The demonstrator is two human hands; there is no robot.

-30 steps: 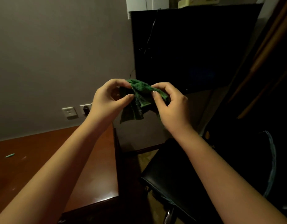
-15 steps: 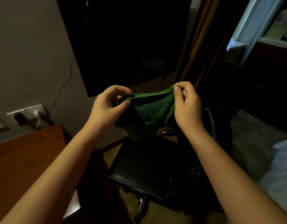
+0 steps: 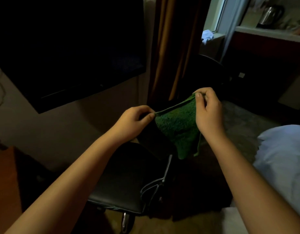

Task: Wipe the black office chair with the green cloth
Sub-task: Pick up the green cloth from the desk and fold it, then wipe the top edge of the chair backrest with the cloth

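Two hands pinch the green cloth [image 3: 178, 125], left hand [image 3: 134, 120] and right hand [image 3: 208, 108] at its top corners; fold it into a firm pad before pressing it on the black office chair [image 3: 122, 179].

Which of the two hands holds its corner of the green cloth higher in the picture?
The right hand: it pinches the green cloth higher than the left hand, which pinches the opposite corner.

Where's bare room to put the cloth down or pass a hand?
Free: the black padded chair seat, bare from the wooden desk corner to its metal arm frame. Crowded: above the frame, where left hand and right hand pinch the green terry cloth, white bedding beside.
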